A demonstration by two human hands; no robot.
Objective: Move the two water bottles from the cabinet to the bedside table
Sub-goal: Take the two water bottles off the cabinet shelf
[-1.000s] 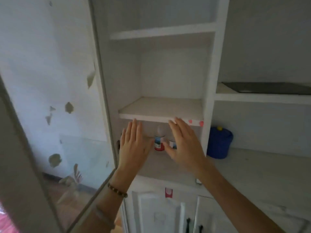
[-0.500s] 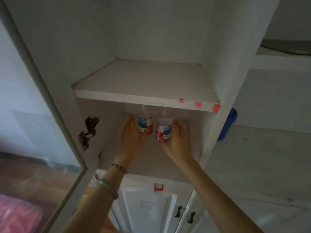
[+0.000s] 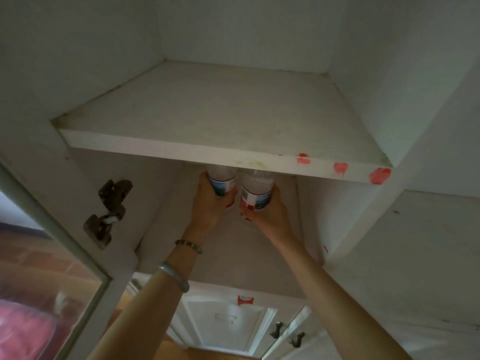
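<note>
Two clear water bottles with red, white and blue labels stand side by side in the lower compartment of the white cabinet [image 3: 166, 183]. My left hand [image 3: 207, 206] is wrapped around the left bottle [image 3: 222, 181]. The right bottle [image 3: 257, 192] is gripped by my right hand [image 3: 270, 216]. The bottle tops are hidden behind the shelf board [image 3: 207, 149] above them. Whether the bottles are lifted off the compartment floor I cannot tell.
The shelf board's front edge has red marks [image 3: 379, 175] at its right end. The open glass door [image 3: 52, 242] with a dark hinge [image 3: 106, 211] hangs at the left. Lower cabinet doors with dark handles [image 3: 288, 335] are below. A white counter [image 3: 402, 268] extends right.
The camera moved closer to the cabinet. Both hands went from open in front of the bottles to closed around them, one bottle in each hand.
</note>
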